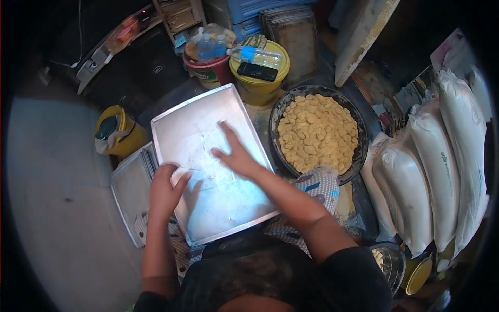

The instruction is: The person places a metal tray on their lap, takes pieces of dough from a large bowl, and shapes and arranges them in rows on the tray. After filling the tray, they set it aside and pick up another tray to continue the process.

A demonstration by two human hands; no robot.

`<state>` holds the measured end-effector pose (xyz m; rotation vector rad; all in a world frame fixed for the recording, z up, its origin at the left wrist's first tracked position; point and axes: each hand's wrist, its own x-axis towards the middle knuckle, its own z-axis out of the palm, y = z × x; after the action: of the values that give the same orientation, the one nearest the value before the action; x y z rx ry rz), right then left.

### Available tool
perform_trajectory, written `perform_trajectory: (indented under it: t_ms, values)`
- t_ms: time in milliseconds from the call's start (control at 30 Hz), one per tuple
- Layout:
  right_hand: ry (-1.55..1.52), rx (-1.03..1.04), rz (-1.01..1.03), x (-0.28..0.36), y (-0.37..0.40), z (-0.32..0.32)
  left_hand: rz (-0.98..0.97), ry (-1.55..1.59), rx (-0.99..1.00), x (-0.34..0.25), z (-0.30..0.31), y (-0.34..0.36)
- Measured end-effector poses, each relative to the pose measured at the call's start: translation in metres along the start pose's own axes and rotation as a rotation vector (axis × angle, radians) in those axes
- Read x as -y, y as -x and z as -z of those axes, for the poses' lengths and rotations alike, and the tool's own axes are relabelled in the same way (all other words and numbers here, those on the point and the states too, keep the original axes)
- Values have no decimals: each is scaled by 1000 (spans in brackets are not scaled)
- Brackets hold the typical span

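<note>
A shiny metal baking tray [218, 203] lies tilted across my lap, with thin scratches and faint smears on its surface. My left hand [165, 190] is at the tray's left rim, bent over the edge with the thumb on the inner side; its fingertips are partly blurred. Over the middle of the tray, my right hand [236, 155] has its fingers stretched and the thumb apart, with nothing in it. To the right sits a large dark basin [362, 148] heaped with pieces of yellowish dough [317, 132].
More trays [127, 187] are stacked at left, beside a yellow bucket [132, 140]. A lidded yellow bucket [254, 91] carries a bottle [260, 56] and black phone [257, 72]. Several full white sacks [436, 166] stand at right. A second basin [397, 260] is at lower right.
</note>
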<state>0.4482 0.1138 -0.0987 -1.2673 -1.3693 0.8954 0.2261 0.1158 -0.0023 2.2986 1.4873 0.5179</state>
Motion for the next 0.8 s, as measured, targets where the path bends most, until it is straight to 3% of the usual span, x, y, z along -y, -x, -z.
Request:
perform_trajectory:
  t_ms: [33,67,100,133,200,267,333,467,633,800]
  values:
    - [223,-96,12,-5,-5,33,-107,74,-51,-18,-17,-25]
    - [199,-182,-60,-7,-8,64,-208,98,-23,-36,-35,-51]
    - [279,-341,74,-32,-12,94,-308,123,6,-53,-56,-73]
    - [321,-400,24,-41,-11,130,-374,123,28,-73,-78,-92]
    - [275,-466,-140,-72,0,191,-478,103,39,-105,-126,-118]
    - [550,-475,-241,-140,17,248,-528,84,23,-124,-170,-138]
    - [561,-439,-529,-188,45,283,-549,6,-5,-132,-209,-151]
    - [808,-195,-813,-277,83,296,-512,-110,143,-127,-228,-151]
    - [899,-56,-1157,-284,57,254,-438,-135,235,-130,-221,-155]
    - [945,-139,-1003,-326,71,267,-428,-133,355,-136,-217,-153]
